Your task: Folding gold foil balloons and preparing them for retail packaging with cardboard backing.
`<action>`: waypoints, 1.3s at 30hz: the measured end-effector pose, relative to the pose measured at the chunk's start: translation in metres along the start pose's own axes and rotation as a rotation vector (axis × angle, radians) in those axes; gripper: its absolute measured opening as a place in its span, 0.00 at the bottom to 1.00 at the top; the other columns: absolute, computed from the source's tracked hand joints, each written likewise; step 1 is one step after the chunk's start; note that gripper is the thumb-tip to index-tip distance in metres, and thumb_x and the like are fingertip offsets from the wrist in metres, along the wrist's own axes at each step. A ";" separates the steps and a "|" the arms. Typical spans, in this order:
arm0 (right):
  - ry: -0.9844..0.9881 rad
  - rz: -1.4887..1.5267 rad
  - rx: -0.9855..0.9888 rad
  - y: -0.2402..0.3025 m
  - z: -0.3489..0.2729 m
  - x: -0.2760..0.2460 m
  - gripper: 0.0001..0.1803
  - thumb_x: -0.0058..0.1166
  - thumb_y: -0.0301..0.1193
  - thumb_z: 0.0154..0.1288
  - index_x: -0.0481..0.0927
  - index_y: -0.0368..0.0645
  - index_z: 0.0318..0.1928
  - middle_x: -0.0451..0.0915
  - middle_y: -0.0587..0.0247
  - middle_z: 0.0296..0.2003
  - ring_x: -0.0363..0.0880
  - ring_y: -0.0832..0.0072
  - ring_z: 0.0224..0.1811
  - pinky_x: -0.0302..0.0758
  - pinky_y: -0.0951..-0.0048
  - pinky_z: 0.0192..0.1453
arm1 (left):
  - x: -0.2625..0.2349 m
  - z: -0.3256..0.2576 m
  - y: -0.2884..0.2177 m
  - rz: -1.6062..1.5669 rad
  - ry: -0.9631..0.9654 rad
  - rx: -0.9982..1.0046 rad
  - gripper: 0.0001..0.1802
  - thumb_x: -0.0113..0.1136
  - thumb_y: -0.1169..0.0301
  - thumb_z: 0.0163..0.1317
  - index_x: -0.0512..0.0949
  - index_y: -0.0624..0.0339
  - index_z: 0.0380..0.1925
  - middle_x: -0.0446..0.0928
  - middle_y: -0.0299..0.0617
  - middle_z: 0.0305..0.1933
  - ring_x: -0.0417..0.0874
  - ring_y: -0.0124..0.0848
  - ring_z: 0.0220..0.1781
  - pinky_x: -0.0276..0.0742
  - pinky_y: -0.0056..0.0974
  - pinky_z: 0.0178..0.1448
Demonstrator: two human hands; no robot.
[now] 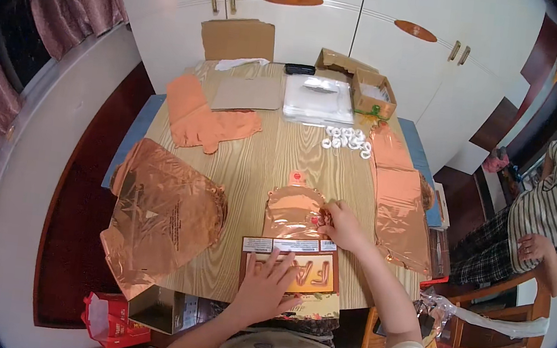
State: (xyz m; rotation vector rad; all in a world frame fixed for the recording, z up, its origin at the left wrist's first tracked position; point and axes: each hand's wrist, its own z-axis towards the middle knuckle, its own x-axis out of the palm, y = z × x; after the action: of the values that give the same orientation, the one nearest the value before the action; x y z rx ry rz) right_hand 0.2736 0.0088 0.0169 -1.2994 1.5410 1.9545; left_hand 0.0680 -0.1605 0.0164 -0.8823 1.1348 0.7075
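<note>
Pinching the folded rose-gold foil balloon [293,213], the right hand [344,227] is best kept low (left hand [264,286] spread flat, pinning the printed card pack [292,266]).

Printed card [292,266] at the near counter [259,165] edge, folded foil piece [293,213] right behind it. Big foil pile [164,212] off to the left, foil strips [398,205] right. Plastic rings [348,141], clear bags [318,99], cardboard box [373,94] way back.
</note>
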 end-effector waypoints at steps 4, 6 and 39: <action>0.011 0.015 0.000 0.001 0.000 -0.004 0.30 0.68 0.25 0.50 0.73 0.38 0.55 0.71 0.47 0.52 0.76 0.51 0.54 0.75 0.60 0.57 | 0.002 0.008 0.003 -0.005 0.020 0.019 0.39 0.57 0.40 0.59 0.68 0.53 0.62 0.62 0.46 0.71 0.56 0.52 0.74 0.49 0.74 0.68; 0.007 0.017 0.001 0.001 0.000 -0.004 0.30 0.68 0.25 0.50 0.73 0.38 0.56 0.72 0.47 0.52 0.76 0.51 0.53 0.75 0.60 0.57 | 0.002 0.010 0.003 -0.008 0.023 0.017 0.38 0.57 0.40 0.59 0.68 0.50 0.63 0.63 0.45 0.71 0.56 0.52 0.74 0.49 0.74 0.68; -0.085 0.271 0.001 -0.004 0.045 0.006 0.38 0.67 0.31 0.57 0.64 0.38 0.65 0.69 0.41 0.55 0.72 0.50 0.56 0.73 0.61 0.59 | -0.011 0.030 0.007 -0.101 0.149 -0.012 0.39 0.55 0.39 0.58 0.62 0.32 0.70 0.63 0.43 0.70 0.58 0.50 0.73 0.47 0.76 0.67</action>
State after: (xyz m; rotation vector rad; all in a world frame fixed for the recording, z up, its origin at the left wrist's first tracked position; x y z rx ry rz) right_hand 0.2532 0.0484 0.0095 -1.0353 1.7517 2.1376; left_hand 0.0722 -0.1316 0.0303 -1.0087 1.2102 0.5738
